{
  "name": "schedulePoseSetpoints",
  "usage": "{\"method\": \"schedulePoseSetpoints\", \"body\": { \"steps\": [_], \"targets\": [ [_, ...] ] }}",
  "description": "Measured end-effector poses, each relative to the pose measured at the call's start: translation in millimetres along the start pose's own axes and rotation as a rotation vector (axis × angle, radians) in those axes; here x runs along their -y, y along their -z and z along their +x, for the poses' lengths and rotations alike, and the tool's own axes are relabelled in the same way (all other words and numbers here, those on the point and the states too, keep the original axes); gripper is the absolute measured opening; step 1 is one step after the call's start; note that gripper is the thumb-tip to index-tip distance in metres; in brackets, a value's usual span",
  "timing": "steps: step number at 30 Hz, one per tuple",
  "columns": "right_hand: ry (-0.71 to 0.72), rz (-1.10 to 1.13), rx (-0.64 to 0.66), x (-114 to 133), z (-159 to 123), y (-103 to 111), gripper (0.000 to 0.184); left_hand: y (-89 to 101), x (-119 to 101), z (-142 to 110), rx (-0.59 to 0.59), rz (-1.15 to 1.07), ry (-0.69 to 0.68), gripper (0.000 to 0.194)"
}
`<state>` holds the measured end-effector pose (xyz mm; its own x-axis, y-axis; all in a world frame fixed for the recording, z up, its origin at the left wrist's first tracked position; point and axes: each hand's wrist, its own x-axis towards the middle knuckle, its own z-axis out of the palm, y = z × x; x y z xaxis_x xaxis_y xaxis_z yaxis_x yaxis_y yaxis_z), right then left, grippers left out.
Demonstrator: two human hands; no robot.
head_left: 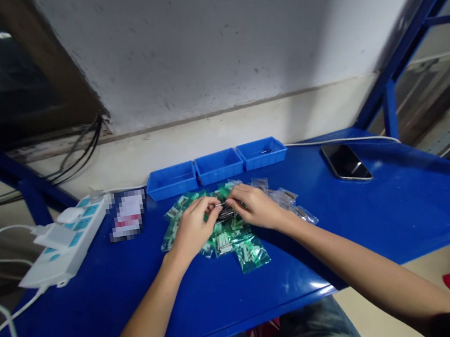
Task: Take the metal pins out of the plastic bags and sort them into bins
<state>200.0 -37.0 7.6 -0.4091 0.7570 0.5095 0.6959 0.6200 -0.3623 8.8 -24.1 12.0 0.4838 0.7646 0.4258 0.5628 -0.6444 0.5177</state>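
My left hand (197,224) is closed in a pinch on a small thin metal piece (221,204), too small to name exactly. Facing it, my right hand (256,204) is also closed, thumb and fingers meeting at the piece's other end; its exact grip is partly hidden. Below the fingertips lies a dark heap of thin metal pieces (227,214). Around and under this heap spread several green-tinted plastic bags (252,253) with small pale and metallic pieces inside. Clear plastic bags (283,198) lie beyond my right wrist.
Three blue bins (220,167) stand in a row against the wall. A white power strip (69,242) with plugs and cables lies left, near a blurred packet (128,215). A phone (346,162) rests on the right of the blue table (224,309). Blue frame posts flank the table.
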Motion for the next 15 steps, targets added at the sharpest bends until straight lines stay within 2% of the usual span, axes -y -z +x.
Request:
{"method": "schedulePoseSetpoints", "body": {
  "steps": [10,15],
  "targets": [
    [-0.012,0.082,-0.011,2.6,-2.8,1.9,0.011,0.0,1.2,-1.6,-0.015,0.034,-0.002,0.018],
    [0.014,0.053,-0.029,1.7,-1.5,1.2,0.015,2.2,-2.1,-1.5,0.009,0.024,0.019,0.019]
  ]
}}
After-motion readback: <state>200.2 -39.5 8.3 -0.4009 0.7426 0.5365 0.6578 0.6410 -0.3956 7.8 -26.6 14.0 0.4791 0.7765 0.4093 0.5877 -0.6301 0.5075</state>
